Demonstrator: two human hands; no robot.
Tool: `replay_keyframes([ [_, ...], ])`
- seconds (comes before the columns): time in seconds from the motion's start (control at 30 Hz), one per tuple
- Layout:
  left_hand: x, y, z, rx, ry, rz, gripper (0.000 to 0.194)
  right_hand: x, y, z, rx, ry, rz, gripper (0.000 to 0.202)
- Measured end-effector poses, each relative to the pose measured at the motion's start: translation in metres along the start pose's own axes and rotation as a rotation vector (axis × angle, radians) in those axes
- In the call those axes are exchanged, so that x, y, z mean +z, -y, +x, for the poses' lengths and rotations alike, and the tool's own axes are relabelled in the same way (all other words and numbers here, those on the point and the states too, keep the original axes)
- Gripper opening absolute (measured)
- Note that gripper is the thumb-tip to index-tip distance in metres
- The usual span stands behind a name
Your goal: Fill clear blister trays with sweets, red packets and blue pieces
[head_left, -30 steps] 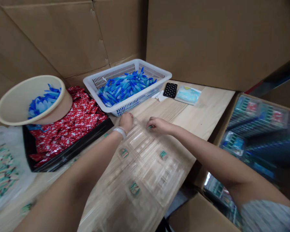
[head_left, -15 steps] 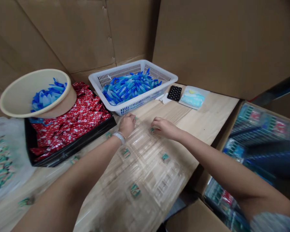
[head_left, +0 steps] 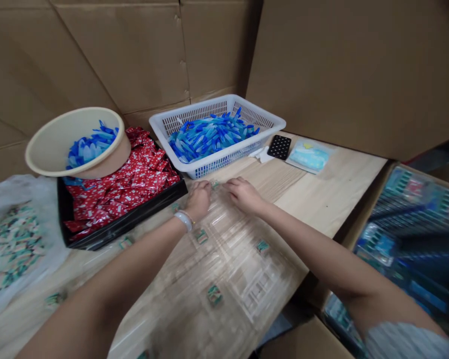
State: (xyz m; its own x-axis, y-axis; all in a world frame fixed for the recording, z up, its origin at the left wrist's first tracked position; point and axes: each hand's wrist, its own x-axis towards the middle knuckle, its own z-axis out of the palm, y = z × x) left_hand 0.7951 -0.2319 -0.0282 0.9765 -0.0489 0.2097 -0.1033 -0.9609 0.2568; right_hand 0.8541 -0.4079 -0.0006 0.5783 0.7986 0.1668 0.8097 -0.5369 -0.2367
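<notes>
Clear plastic trays [head_left: 224, 259] with moulded compartments cover the wooden table, and small green patterned pieces [head_left: 214, 295] sit in some of them. At the far end of the trays my left hand [head_left: 199, 198] has its fingers curled at a tray's edge, beside a small green piece [head_left: 214, 185]. My right hand [head_left: 244, 194] is just to the right of that piece, fingers bent down onto the plastic. Whether either hand grips anything is too blurred to tell.
A white basket [head_left: 224, 160] of blue pieces stands behind the hands. Left of it, a cream basin [head_left: 108, 167] rests on a black box [head_left: 134, 219] of red packets. A plastic bag [head_left: 56, 244] lies far left. An open carton [head_left: 344, 239] of packed goods stands right.
My right hand has moved in toward my left hand, and the small green piece is now between them. The camera view has shifted slightly left.
</notes>
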Motion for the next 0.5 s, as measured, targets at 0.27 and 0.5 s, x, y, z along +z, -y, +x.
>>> replay_keyframes([
  [0.27, -0.009, -0.014, 0.004, 0.084, 0.116, 0.141, 0.034, 0.022, 0.005, 0.038, -0.021, 0.147, -0.095, 0.030],
  [0.5, -0.080, -0.012, -0.050, 0.053, 0.169, -0.140, 0.025, 0.004, 0.027, 0.033, 0.044, -0.048, 0.004, 0.024],
])
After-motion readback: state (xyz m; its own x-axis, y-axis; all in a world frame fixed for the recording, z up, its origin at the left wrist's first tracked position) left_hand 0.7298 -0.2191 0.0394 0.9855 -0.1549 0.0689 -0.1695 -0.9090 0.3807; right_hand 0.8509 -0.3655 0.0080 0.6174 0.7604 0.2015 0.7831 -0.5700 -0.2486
